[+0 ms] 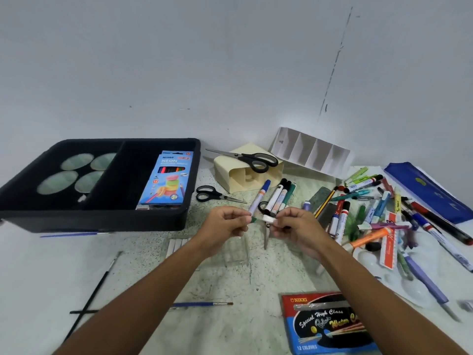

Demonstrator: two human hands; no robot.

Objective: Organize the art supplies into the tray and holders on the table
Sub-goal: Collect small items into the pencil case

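My left hand pinches a small green-tipped piece above the middle of the table. My right hand pinches a small white cap right beside it; the two pieces almost touch. The black tray stands at the left with a blue neon pencil box in its right compartment and round green discs in its left one. A cream holder lies on its side behind my hands. A white divided holder leans against the wall.
Scissors lie on the cream holder, a second pair lies beside it. Several markers lie behind my hands, a big heap of pens at the right. A watercolour box and brushes lie near me.
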